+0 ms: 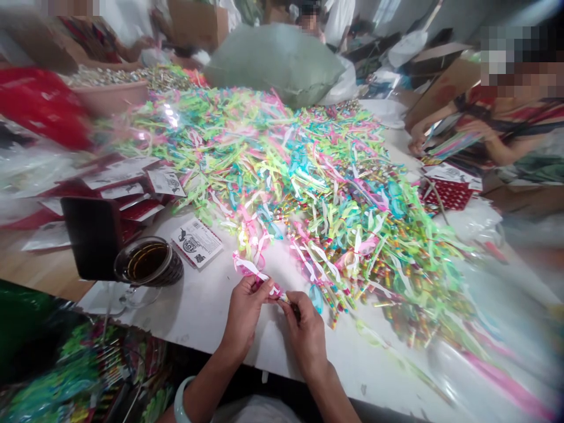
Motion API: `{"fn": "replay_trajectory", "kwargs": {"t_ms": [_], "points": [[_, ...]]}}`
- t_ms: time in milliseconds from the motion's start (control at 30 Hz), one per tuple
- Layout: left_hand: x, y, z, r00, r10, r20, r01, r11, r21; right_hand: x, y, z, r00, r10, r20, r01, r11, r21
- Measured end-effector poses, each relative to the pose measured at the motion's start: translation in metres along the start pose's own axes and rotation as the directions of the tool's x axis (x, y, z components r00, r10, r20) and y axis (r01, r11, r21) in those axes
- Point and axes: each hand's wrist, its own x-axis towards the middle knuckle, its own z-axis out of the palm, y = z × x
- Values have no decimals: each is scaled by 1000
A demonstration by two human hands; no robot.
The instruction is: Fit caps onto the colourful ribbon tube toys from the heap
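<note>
Both my hands are together at the front of the white table, on one slim pink-and-white plastic piece [252, 268] whose loose end points away to the left. My left hand [247, 317] pinches its middle between thumb and finger. At the piece's near end, my right hand [307, 332] has its fingertips closed on it. Just beyond the fingers spreads a big heap of thin striped sticks [317, 182] with green, pink, blue and white plastic strips. A small blue plastic loop [316, 298] lies right beside my right hand.
To the left stand a glass mug of dark drink [150, 264] and a dark upright panel [91, 238]. Printed card packets [198, 241] lie near them. A pink tub [110, 97] and a large grey-green sack [275, 61] stand behind. A co-worker [489, 126] handles sticks at right.
</note>
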Motion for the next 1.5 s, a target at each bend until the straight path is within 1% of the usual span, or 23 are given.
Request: {"fn": "replay_trajectory", "kwargs": {"t_ms": [100, 233, 433, 500, 567, 633, 700, 767, 800, 833, 867, 900, 933, 967, 1000, 1067, 1100, 1133, 1167, 1233, 1333, 1400, 1500], "points": [[1, -3, -1, 998, 26, -49, -26, 1000, 9, -1, 1, 3, 994, -108, -34, 106, 993, -55], [1, -3, 0, 999, 34, -40, -34, 999, -19, 0, 1, 4, 993, -115, -9, 115, 993, 28], [6, -10, -2, 999, 31, -26, -33, 996, -77, 2, 12, 15, 966, -236, -107, 237, 972, -12], [8, -14, -5, 999, 28, -42, -31, 998, -64, 3, 11, 18, 980, -185, -69, 188, 981, 39], [7, -15, -6, 999, 26, -33, -28, 999, -42, 6, 6, 17, 997, -81, 1, 80, 988, 129], [4, -13, -4, 1000, 28, -5, -28, 999, -31, 9, 0, 10, 997, 20, 73, -34, 979, 203], [0, -5, 0, 998, 31, 56, -30, 999, -22, 14, -3, -4, 991, 95, 96, -114, 970, 215], [0, 5, 4, 990, 59, 128, -63, 998, 31, 21, -4, -23, 990, 138, 1, -136, 977, 161], [2, 9, 5, 984, 101, 150, -116, 988, 100, 26, -3, -34, 985, 138, -107, -126, 986, 107], [6, 13, 4, 971, 169, 167, -202, 958, 203, 32, -2, -44, 964, 103, -246, -100, 995, 25], [11, 15, 2, 948, 260, 183, -308, 892, 330, 38, 0, -54, 921, 29, -387, -66, 994, -82], [18, 15, -1, 914, 354, 201, -407, 783, 470, 46, 0, -61, 864, -73, -498, -33, 979, -201], [26, 14, -4, 871, 429, 238, -479, 638, 603, 54, 1, -65, 808, -184, -559, 2, 951, -309], [33, 12, -8, 834, 468, 293, -518, 481, 707, 63, 1, -66, 777, -281, -563, 50, 920, -389], [39, 9, -12, 813, 471, 342, -523, 336, 783, 73, 0, -64, 783, -349, -514, 115, 894, -432], [46, 2, -19, 805, 437, 402, -496, 121, 860, 95, -1, -51, 871, -387, -304, 229, 866, -445], [46, -1, -23, 803, 427, 415, -480, 52, 876, 107, -1, -43, 913, -375, -161, 270, 850, -452], [45, -3, -26, 797, 430, 424, -472, 5, 882, 121, -1, -35, 936, -351, -28, 295, 825, -482], [43, -5, -30, 789, 445, 424, -464, -21, 886, 134, 0, -29, 942, -324, 88, 320, 787, -527], [38, -4, -38, 775, 473, 421, -461, -34, 887, 161, 2, -22, 922, -302, 242, 386, 715, -583], [34, 1, -47, 769, 489, 410, -472, 2, 882, 192, 6, -24, 871, -301, 388, 485, 645, -590], [35, 5, -47, 772, 499, 395, -474, 37, 880, 204, 9, -24, 843, -287, 454, 526, 611, -591], [38, 8, -45, 783, 507, 361, -457, 75, 886, 208, 13, -17, 817, -274, 507, 560, 583, -588]]}}
